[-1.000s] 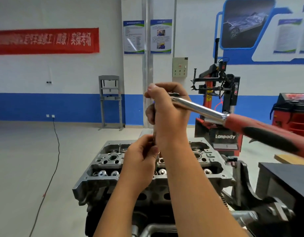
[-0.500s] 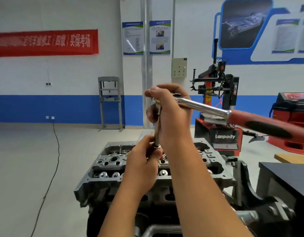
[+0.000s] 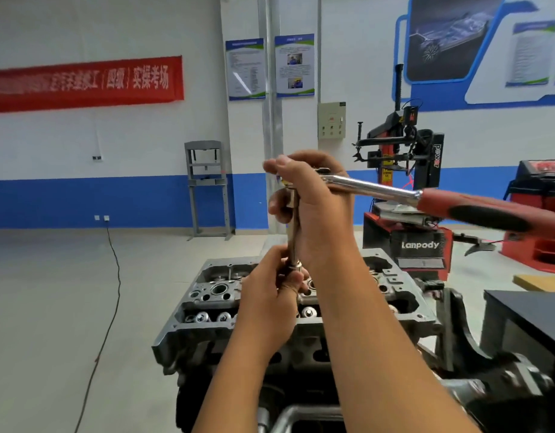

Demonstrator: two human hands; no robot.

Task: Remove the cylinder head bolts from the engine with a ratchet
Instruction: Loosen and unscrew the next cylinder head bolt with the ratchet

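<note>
The grey cylinder head (image 3: 213, 292) sits on the engine in front of me, its valve springs showing. My right hand (image 3: 320, 210) grips the head of a ratchet (image 3: 379, 187), whose chrome shaft and red-black handle stick out to the right. A chrome extension bar (image 3: 292, 228) hangs straight down from the ratchet head. My left hand (image 3: 270, 298) pinches the lower end of that bar, at the socket (image 3: 296, 265), just above the cylinder head. I cannot see a bolt in the socket.
A red and black tyre changer (image 3: 407, 214) stands behind the engine on the right. A dark bench (image 3: 532, 310) is at the right edge, with a red cabinet (image 3: 545, 207) behind it. A black cable (image 3: 113, 260) runs over the floor on the left.
The ratchet and both hands have stayed almost still. More of the extension bar now shows between my hands, and my left fingers have shifted at its lower end.
</note>
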